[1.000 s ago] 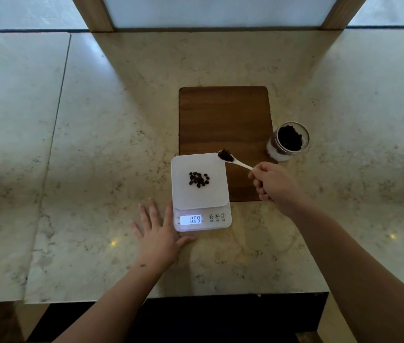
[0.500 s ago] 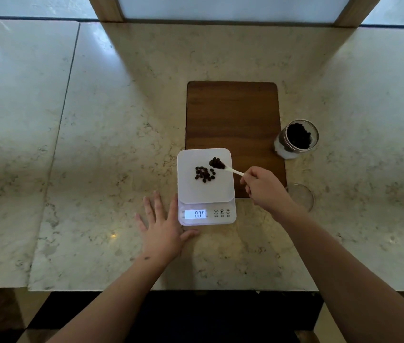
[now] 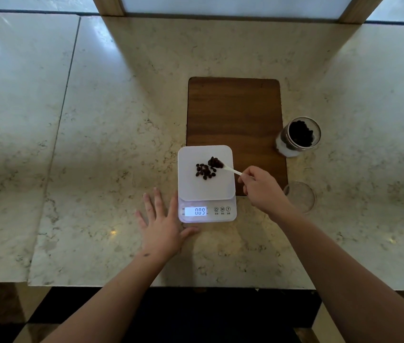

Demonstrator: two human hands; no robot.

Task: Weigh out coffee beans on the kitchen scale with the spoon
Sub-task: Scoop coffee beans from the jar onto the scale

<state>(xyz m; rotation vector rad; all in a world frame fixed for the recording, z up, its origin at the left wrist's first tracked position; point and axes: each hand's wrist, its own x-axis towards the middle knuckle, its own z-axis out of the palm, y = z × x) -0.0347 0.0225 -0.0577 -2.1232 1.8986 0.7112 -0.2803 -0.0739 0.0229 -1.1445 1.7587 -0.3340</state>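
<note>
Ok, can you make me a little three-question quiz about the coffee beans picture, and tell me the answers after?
1. True or false: the spoon in the right hand is empty.
2. Where is the jar of beans? A) on the scale B) on the counter, right of the wooden board C) in the left hand
3. Fill in: the left hand lies flat on the ____ beside the scale.

Key:
1. False: it carries beans over the pile of beans on the scale.
2. B: it stands beside the wooden board.
3. Counter.
</note>
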